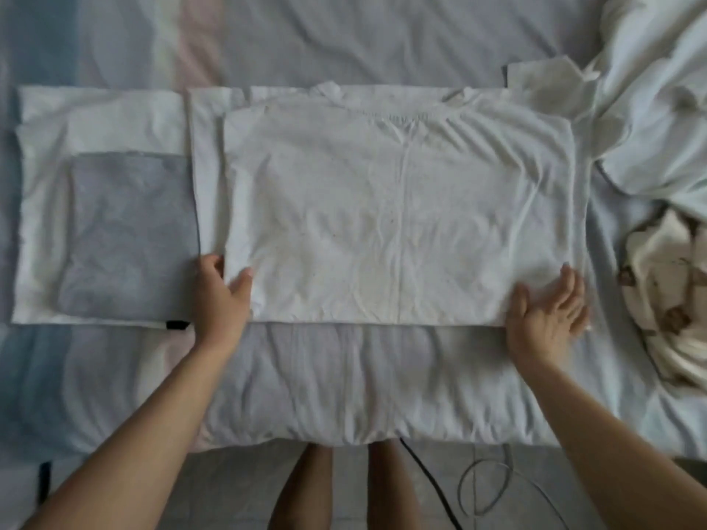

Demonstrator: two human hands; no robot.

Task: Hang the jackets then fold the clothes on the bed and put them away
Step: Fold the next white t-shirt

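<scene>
white shirt (398, 223) flat on bed (344, 395), centre, near front edge. left hand (220, 296) at shirt's lower left edge — thumb on top, fingers tucked under, pinching it. right hand (547, 311) on lower right corner — fingers straight, spread, gripping nothing. left of shirt: grey fold (130, 235) atop white fold (95, 116). right: crumpled sheet (658, 109), cream garment (658, 300).

White tee (398, 223); grey folded top (130, 239) on white one (95, 120); pale blue-grey sheet (344, 36), pink stripe; cream/brown-print cloth (665, 300).
</scene>
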